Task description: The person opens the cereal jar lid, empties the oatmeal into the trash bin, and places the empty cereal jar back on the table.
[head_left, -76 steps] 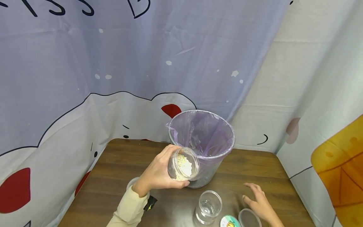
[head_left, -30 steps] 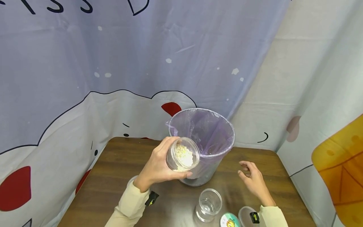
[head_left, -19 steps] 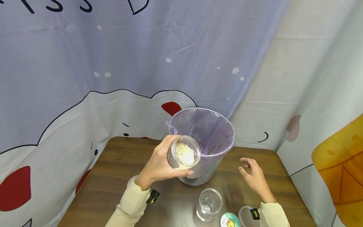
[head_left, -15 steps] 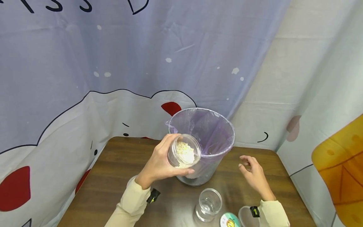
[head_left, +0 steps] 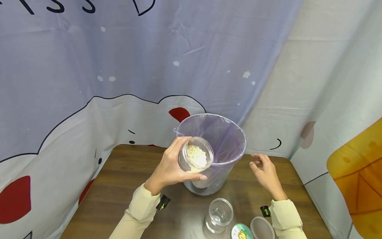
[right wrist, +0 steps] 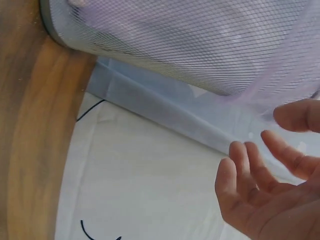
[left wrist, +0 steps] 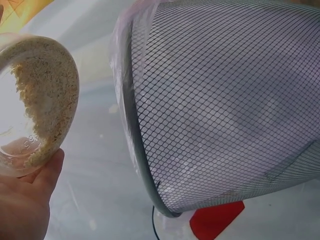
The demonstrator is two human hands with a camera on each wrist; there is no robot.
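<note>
My left hand (head_left: 169, 167) grips a clear plastic jar (head_left: 182, 161), tilted with its mouth toward the camera, near the front rim of a mesh trash can (head_left: 222, 179). Pale oat-like flakes (head_left: 197, 156) lie inside the jar; the left wrist view shows the flakes (left wrist: 50, 90) through its base. A thin purple bag (head_left: 206, 127) lines the can and folds over its rim. To the right of the can, my right hand (head_left: 267, 174) hovers with loosely bent fingers and nothing in them. In the right wrist view these fingers (right wrist: 247, 172) are apart from the mesh.
On the wooden table (head_left: 98, 202), a clear empty-looking jar (head_left: 219, 215) stands in front of the can. Beside it lie a green-and-white lid (head_left: 240, 232) and a translucent lid (head_left: 262, 229). A printed curtain (head_left: 143, 66) hangs behind the table.
My left hand has lifted the jar of flakes a little, up and slightly right, toward the can's rim. My right hand has moved forward from near the lids to beside the can.
</note>
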